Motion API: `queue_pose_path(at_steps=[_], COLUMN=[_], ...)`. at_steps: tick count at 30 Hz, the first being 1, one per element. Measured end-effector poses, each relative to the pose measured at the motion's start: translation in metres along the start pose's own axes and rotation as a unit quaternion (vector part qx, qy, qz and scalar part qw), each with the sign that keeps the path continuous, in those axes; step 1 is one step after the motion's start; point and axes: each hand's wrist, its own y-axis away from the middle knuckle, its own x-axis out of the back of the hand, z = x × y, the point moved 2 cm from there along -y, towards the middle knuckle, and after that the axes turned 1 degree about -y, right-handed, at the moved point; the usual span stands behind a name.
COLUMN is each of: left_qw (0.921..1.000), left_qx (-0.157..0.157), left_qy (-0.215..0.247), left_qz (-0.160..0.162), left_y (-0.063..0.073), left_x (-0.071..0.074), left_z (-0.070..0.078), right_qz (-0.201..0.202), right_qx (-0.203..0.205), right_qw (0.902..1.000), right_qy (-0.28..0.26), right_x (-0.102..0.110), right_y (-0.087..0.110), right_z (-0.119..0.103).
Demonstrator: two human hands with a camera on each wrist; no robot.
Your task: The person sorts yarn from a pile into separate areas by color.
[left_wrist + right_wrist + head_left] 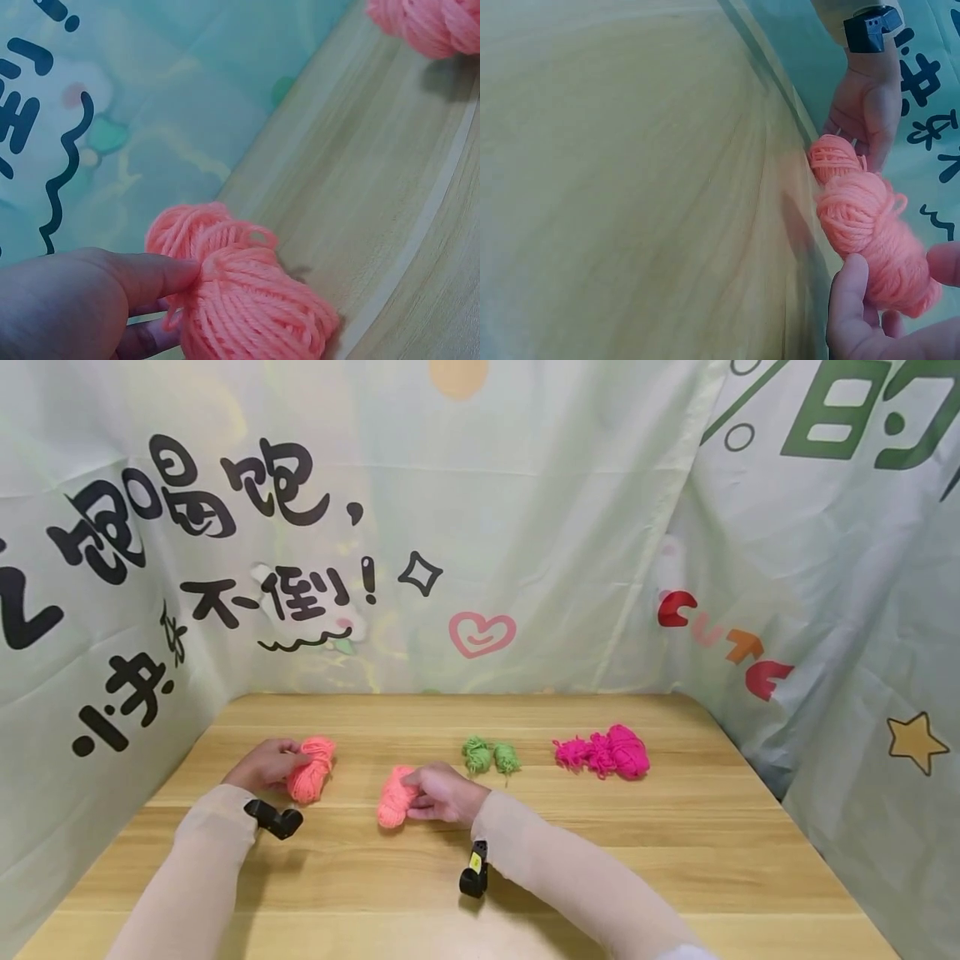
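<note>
Two coral-pink yarn skeins are in the hands. On the left of the table, my left hand (266, 763) pinches one coral skein (313, 770) by its side. The left wrist view shows the thumb pressed to the narrow waist of this skein (259, 311), with the other fingers partly behind it. Nearer the middle, my right hand (446, 793) grips the second coral skein (394, 800) between thumb and fingers. In the right wrist view this second skein (892, 262) overlaps the first one (834, 157); in the head view they are apart.
Two small green yarn balls (477, 755) lie side by side right of the middle. Farther right is magenta yarn (627, 752), with loose curled clumps on its left. Printed cloth (525, 543) hangs behind and beside the wooden table (675, 860).
</note>
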Motion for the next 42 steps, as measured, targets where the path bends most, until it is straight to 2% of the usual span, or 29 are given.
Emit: queue_pose_path(at_steps=[4, 15, 21, 29, 34, 39, 42], left_qw=[0.9999, 0.9999, 0.9993, 0.9978, 0.9989, 0.9993, 0.9977], left_qx=[0.01, 0.005, 0.03, 0.056, 0.03, -0.013, -0.017], left_qy=[0.0, -0.01, -0.014, 0.036, 0.036, -0.035, -0.063], left_qz=[0.0, 0.009, 0.017, 0.006, -0.009, 0.007, 0.017], left_y=[-0.001, 0.001, 0.003, -0.002, -0.002, -0.001, -0.002], left_x=[0.0, -0.001, -0.003, -0.003, 0.0, 0.001, 0.0], left_z=[-0.002, 0.0, -0.005, -0.02, -0.025, -0.025, -0.023], right_qz=[-0.001, 0.005, 0.017, 0.022, 0.021, 0.02, 0.02], right_qx=[-0.003, 0.013, 0.017, 0.018, 0.019, 0.023, 0.025], right_qw=[0.9999, 0.9997, 0.9994, 0.9993, 0.9993, 0.9993, 0.9993], right_qy=[0.011, 0.021, 0.024, 0.024, 0.023, 0.022, 0.021], right_x=[-0.002, -0.012, -0.018, -0.026, -0.031, -0.034, -0.037], right_y=[-0.005, -0.019, -0.024, -0.031, -0.035, -0.04, -0.043], right_z=[-0.003, -0.009, -0.007, -0.009, -0.011, -0.011, -0.011])
